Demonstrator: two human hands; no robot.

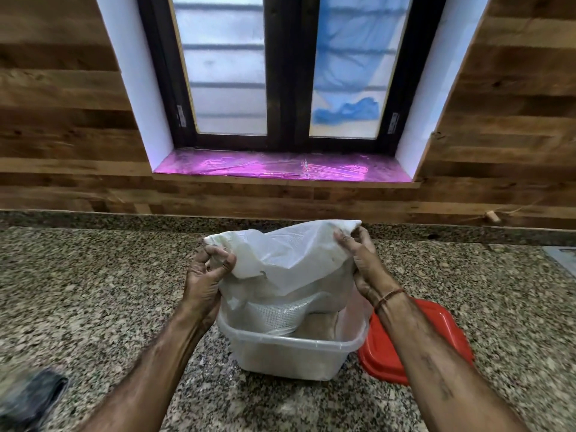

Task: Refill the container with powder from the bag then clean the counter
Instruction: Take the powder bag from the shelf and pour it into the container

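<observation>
Granite counter (93,291) below a window: left hand (204,275) and right hand (363,260), both pinched shut on the upended bag (290,269), empty powder into the clear container (290,357); next, probably shaking out the remainder.

bare forearms, no sleeves; thin red-orange thread band (391,297) round right wrist; small tattoo marks on right forearm.

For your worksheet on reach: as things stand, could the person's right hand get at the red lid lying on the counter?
Probably yes, but not freely. The red lid lies bare beside the container, just under the right forearm, with nothing covering it. But the right hand is pinching the bag and would have to let go first.
</observation>
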